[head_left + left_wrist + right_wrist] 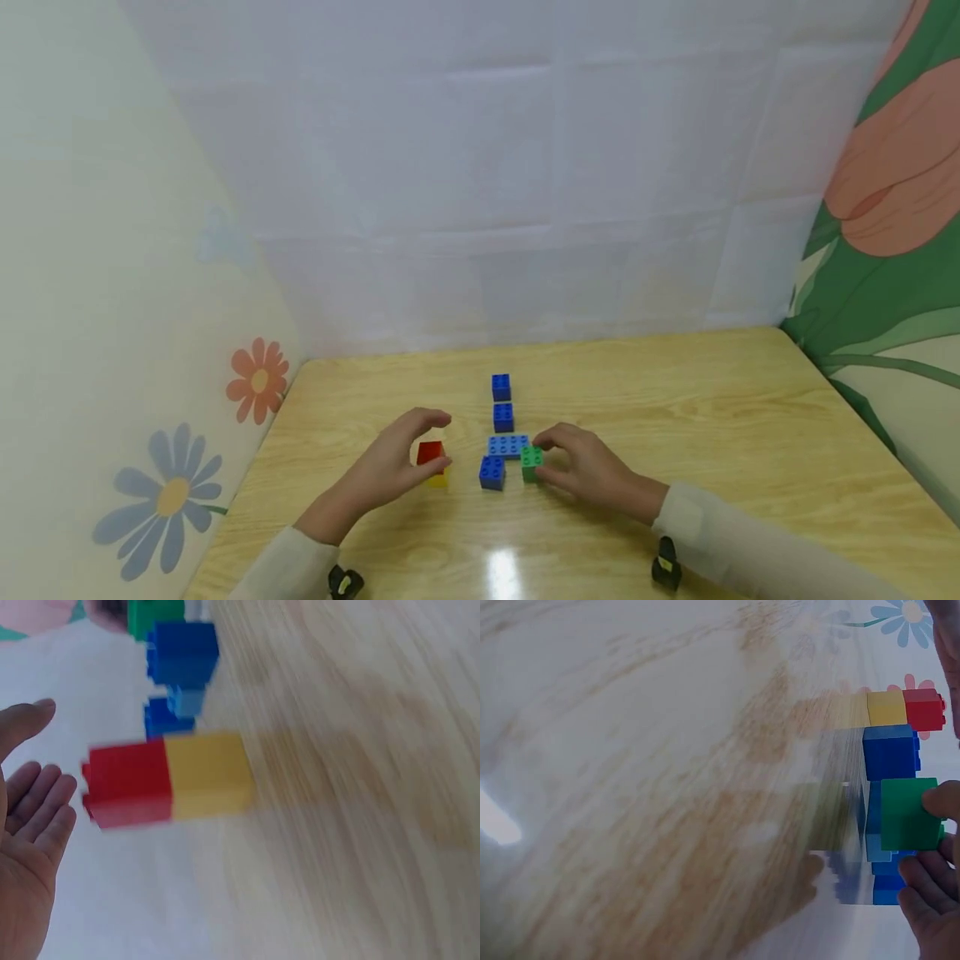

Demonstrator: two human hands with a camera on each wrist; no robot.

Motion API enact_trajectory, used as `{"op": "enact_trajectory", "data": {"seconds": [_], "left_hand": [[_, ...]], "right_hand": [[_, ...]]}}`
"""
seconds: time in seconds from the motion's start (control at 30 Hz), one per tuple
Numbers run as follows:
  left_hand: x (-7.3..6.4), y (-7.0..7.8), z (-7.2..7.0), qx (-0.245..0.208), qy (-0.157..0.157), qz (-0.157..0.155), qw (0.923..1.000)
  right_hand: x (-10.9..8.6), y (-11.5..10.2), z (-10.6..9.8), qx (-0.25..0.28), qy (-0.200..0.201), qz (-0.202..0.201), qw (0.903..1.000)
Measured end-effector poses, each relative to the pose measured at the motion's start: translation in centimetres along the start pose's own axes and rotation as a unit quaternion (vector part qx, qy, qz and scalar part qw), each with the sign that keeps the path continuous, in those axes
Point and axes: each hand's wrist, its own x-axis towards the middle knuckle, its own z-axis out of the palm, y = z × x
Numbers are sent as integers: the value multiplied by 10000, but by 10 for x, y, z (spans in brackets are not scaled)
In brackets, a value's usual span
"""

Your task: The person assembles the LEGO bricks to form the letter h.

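My right hand (588, 467) pinches a green toy building brick (532, 463) between thumb and fingers. The brick is at the right end of a long light-blue brick (508, 446); whether it rests on that brick or in front of it I cannot tell. On the left, my left hand (390, 458) curves around a red brick (131, 784) stacked on a yellow brick (210, 776). In the left wrist view its fingers are apart from this stack and hold nothing. A dark-blue brick (492, 472) stands between the hands, by the light-blue one's front left.
Behind the light-blue brick stand two more dark-blue bricks, a nearer one (503, 417) and a farther one (501, 387). The wooden table (675, 392) meets a white sheet (495, 208) at the back. Flower-printed walls flank it left and right.
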Motion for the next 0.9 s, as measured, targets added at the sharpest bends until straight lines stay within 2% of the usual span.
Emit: {"op": "enact_trajectory", "data": {"seconds": [0.23,0.4,0.63,0.73,0.9], "left_hand": [[5,26,14,102,-10,247,9996],[5,38,27,66,-161,163,9997],[7,40,46,-45,-505,-63,9987],[8,38,54,16,-538,-75,9985],[9,38,59,91,-453,-94,9989]], "right_hand": [[1,3,1,12,144,-81,9999],[4,3,0,87,261,-210,9994],[3,0,-3,77,341,-182,9992],[1,2,-4,106,370,-226,9990],[2,2,-5,195,388,-332,9985]]}}
